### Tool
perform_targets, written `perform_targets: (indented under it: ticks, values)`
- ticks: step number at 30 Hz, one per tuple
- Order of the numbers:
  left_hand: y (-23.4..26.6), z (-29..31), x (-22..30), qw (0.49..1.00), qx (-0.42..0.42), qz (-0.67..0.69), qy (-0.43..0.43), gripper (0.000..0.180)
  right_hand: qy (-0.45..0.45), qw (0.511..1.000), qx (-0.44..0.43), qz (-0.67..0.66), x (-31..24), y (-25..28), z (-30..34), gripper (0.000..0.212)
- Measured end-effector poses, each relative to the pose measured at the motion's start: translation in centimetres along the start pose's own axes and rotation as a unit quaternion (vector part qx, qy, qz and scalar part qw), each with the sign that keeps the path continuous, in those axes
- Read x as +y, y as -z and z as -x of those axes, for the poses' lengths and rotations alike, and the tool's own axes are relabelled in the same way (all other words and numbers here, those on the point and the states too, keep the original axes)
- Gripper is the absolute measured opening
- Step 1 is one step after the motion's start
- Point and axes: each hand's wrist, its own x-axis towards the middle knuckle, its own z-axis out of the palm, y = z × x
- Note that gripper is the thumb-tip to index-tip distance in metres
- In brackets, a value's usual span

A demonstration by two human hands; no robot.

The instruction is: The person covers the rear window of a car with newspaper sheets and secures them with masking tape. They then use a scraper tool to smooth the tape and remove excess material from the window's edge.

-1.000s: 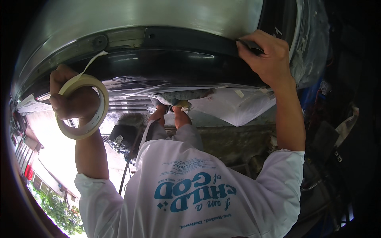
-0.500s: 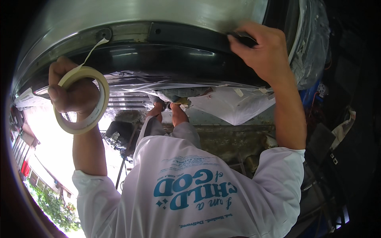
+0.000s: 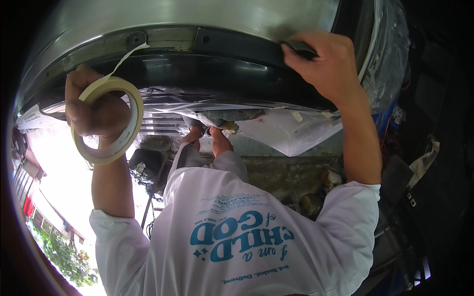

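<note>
My left hand (image 3: 104,116) is closed and has a roll of cream masking tape (image 3: 138,111) hanging round its fingers. A loose strip of tape (image 3: 120,62) runs up from the roll, its free end close to the black trim with a round hole. My right hand (image 3: 331,66) pinches a dark, thin, folded piece (image 3: 299,48), perhaps sandpaper. It rests at the upper edge of a dark trim strip (image 3: 242,45), where the strip meets a shiny grey curved panel (image 3: 197,12). Below the strip lies a glossy black curved part (image 3: 197,71).
Clear plastic sheeting (image 3: 291,130) hangs below the black part, and more plastic (image 3: 390,64) drapes at the right. My feet (image 3: 219,140) stand beneath, near a metal grating (image 3: 160,123). A dark object on a stand (image 3: 145,163) is at the left.
My left hand has shifted slightly right with the tape roll, and the loose strip has swung right. The right hand has barely moved along the trim.
</note>
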Motion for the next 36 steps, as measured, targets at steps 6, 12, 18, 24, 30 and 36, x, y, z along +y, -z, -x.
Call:
perform_targets:
  ticks: [6, 12, 18, 24, 30, 36]
  values:
    - [-0.1, 0.3, 0.8, 0.999, 0.007, -0.034, 0.004, 0.076, -0.076, 0.997, -0.017, 0.002, 1.0, 1.0, 2.0, 0.018]
    - [-1.1, -0.4, 2.1, 0.997, 0.02, -0.076, -0.024, 0.077, -0.057, 0.997, -0.051, -0.016, 0.2, 1.0, 0.1, 0.018]
    - [-0.9, -0.3, 1.7, 0.998, 0.025, -0.057, -0.018, 0.075, 0.001, 1.0, -0.008, 0.002, 0.5, 0.4, 0.4, 0.013]
    - [-0.7, -0.1, 1.8, 0.995, 0.04, -0.09, -0.01, 0.075, -0.018, 0.999, -0.035, 0.015, -1.2, 0.2, -1.4, 0.013]
    - [-1.4, -0.3, 1.7, 0.998, 0.045, -0.049, -0.017, 0.076, -0.073, 0.994, -0.08, 0.006, -0.6, 1.5, -0.3, 0.016]
    - [-0.9, 0.3, 1.5, 0.998, 0.037, -0.045, 0.01, 0.076, -0.036, 0.998, -0.057, -0.009, -0.2, 1.1, 0.1, 0.015]
